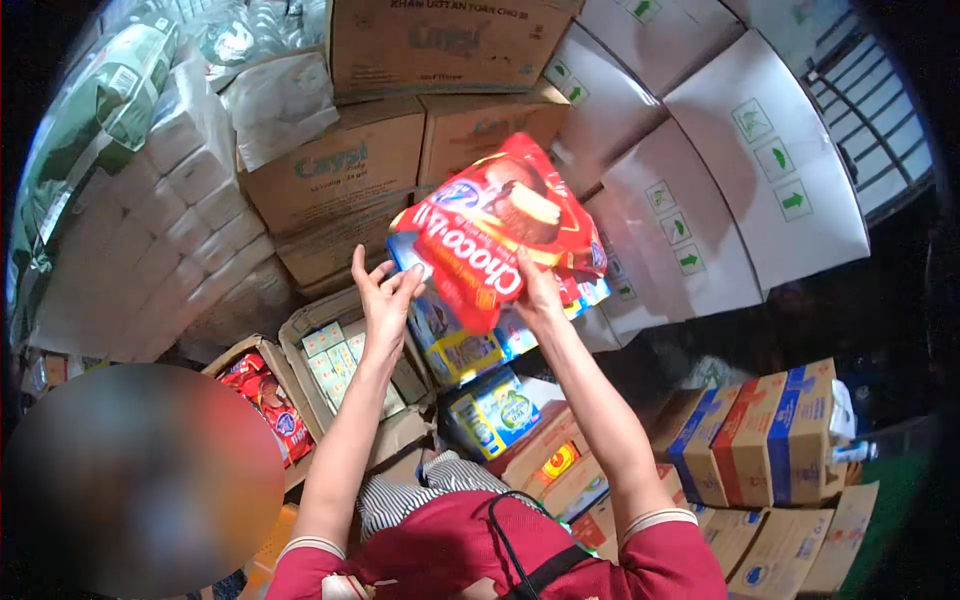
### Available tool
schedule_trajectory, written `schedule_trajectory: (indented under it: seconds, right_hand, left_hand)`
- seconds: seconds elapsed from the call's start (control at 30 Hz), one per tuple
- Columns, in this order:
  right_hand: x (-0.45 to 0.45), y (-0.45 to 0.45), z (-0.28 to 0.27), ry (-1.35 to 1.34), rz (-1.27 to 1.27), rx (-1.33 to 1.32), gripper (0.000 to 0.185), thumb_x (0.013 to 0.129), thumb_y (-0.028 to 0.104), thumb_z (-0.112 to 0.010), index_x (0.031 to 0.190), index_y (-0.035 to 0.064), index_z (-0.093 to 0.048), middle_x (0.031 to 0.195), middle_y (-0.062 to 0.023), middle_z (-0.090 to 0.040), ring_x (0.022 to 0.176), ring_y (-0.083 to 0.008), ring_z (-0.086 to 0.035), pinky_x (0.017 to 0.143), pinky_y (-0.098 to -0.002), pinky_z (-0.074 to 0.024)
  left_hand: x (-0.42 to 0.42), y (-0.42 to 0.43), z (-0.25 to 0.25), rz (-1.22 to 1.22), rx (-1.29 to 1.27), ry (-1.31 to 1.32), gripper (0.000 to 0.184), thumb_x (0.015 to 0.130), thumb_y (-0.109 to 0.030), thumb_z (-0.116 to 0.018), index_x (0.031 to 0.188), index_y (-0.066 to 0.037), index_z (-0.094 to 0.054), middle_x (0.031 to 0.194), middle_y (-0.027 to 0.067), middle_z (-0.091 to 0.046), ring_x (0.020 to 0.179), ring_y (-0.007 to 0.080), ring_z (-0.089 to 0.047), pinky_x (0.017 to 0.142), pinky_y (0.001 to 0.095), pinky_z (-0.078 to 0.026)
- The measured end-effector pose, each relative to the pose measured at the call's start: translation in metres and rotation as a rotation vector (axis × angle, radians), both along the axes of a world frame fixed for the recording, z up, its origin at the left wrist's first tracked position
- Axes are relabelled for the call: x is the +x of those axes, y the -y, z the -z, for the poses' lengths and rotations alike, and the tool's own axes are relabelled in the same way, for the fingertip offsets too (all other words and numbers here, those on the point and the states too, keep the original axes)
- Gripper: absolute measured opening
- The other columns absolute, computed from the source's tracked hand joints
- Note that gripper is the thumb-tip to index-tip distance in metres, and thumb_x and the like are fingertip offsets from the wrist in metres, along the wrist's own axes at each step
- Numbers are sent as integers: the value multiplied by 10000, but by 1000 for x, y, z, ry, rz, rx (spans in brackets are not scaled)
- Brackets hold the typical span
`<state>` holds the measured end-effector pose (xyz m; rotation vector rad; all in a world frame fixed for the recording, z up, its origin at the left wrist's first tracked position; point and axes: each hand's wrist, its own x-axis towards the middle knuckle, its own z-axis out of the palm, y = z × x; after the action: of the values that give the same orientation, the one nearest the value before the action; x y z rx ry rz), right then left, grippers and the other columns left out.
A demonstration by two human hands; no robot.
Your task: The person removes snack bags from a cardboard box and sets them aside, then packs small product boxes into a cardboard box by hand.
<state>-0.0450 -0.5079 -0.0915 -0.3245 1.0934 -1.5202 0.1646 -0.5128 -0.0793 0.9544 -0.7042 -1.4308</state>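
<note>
Right hand (541, 296) has its grip clamped on the red bag (515, 225), over blue packs (460, 348); left hand (385, 297), grip apart, near its edge; one carton (402, 432) holds small boxes (335, 358); just beside, a second carton (233, 358) holds red packets (272, 402).

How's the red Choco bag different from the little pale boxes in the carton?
The red Choco bag is bright and crinkly; the little pale boxes are whitish-green with straight edges. The bag is up in the right hand; the boxes sit in the carton. The bag looks bigger than each box.

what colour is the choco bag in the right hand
The choco bag is mainly red with white lettering, best seen in the head view.
</note>
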Motion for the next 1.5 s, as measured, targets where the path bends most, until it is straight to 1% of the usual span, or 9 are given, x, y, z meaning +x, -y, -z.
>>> schedule_trajectory:
  seconds: [0.2, 0.27, 0.37, 0.53, 0.67, 1.0, 1.17, 1.33, 1.5]
  right_hand:
    - [-70, 95, 21, 44, 282, -3, 499, 791, 290, -608, 1175, 55, -393, 1131, -130, -503, 1024, -261, -507, 806, -445, -464]
    - [-58, 98, 0, -125, 437, 266, 1005, 650, 380, -722, 1349, 154, -37, 1351, -147, -222, 1212, -311, -277, 949, -514, -304]
    - [-81, 108, 58, -1245, 300, 237, 1133, 584, 459, -721, 1356, 116, 35, 1401, -195, -46, 1257, -420, -121, 1033, -470, -125]
    - [-113, 126, 114, -1836, -338, 94, 767, 645, 451, -656, 1229, 31, -390, 1185, -215, -448, 1094, -349, -427, 930, -409, -343]
    - [-99, 112, 112, -1087, -466, -100, 624, 679, 52, -654, 1232, 56, -363, 1057, -91, -528, 919, -186, -526, 770, -301, -442]
    - [-37, 66, 120, -1778, -193, -367, 578, 749, 178, -611, 1224, -38, -363, 1230, -197, -413, 1152, -283, -377, 986, -347, -266]
    - [100, -18, 113, -1517, -522, -300, 486, 744, 95, -574, 1189, -4, -405, 1198, -156, -428, 1119, -263, -389, 964, -340, -277]
    - [213, -66, 106, -1235, -735, -151, 382, 719, 53, -562, 1090, 18, -481, 1121, -175, -475, 1077, -291, -421, 941, -351, -309]
    - [272, -84, 81, -1355, -904, -214, 330, 762, 108, -552, 1082, 56, -490, 1174, -216, -420, 1092, -372, -414, 908, -388, -345]
  left_hand:
    - [-7, -28, 54, 216, 130, 110, 674, 754, -115, -617, 1290, -88, -209, 1140, 181, -384, 925, 202, -528, 707, 311, -505]
    - [-2, -47, 69, 280, 230, 168, 612, 753, -104, -614, 1258, -61, -271, 1112, 176, -412, 905, 199, -535, 676, 295, -510]
    - [7, -68, 97, 292, 297, 138, 534, 760, -84, -597, 1222, -30, -334, 1096, 169, -444, 884, 183, -542, 662, 276, -508]
    - [28, -83, 112, 319, 356, 189, 437, 787, -111, -574, 1177, -9, -404, 1093, 129, -488, 897, 173, -540, 753, 283, -468]
    - [43, -87, 131, 218, 335, 161, 393, 780, -137, -587, 1131, -18, -457, 1048, 154, -530, 884, 185, -541, 699, 280, -465]
    - [184, -119, 212, -23, 474, 253, 354, 767, -102, -564, 1110, -60, -488, 900, 68, -562, 750, 134, -556, 624, 256, -488]
    - [297, -134, 305, -439, 652, 479, 279, 704, -140, -612, 959, -30, -582, 877, 134, -616, 836, 182, -581, 681, 286, -466]
    - [349, -150, 340, 19, 817, 1137, 357, 660, -335, -607, 964, -149, -623, 1018, 90, -593, 960, 264, -543, 853, 387, -392]
    - [350, -171, 402, 468, 851, 1076, 399, 660, -367, -567, 1004, -170, -613, 1063, 67, -577, 1057, 257, -488, 911, 395, -348]
